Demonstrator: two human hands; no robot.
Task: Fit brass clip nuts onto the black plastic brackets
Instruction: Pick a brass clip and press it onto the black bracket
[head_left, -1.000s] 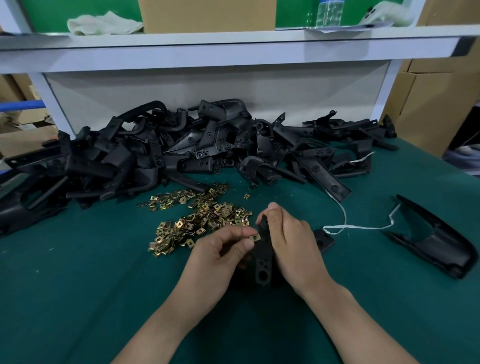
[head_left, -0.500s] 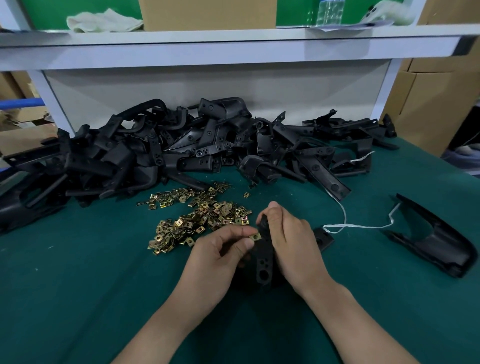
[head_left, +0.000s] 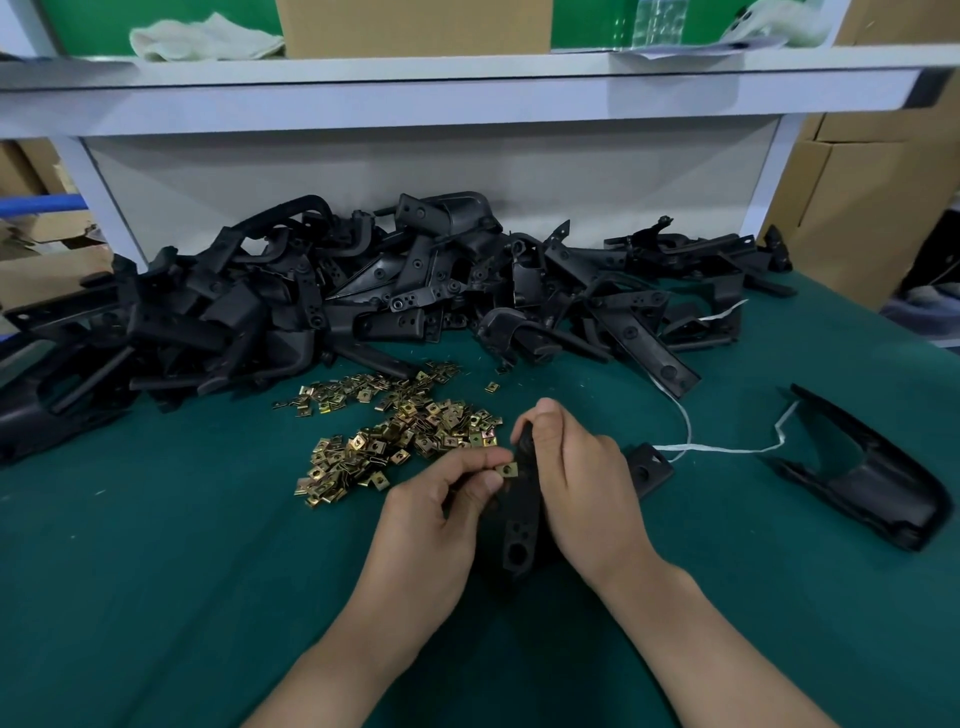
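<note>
Brass clip nut (head_left: 506, 470), pinched between thumb and forefinger of the left hand (head_left: 431, 519), touches the left edge of a black plastic bracket (head_left: 519, 525), which the right hand (head_left: 582, 488) grips, near the middle of the green table (head_left: 156, 571). Loose clip nuts (head_left: 395, 436) lie just beyond, to the left; a heap of brackets (head_left: 363, 296) lies farther back. Sliding the nut on squarely, hole over hole, should seat it best.
</note>
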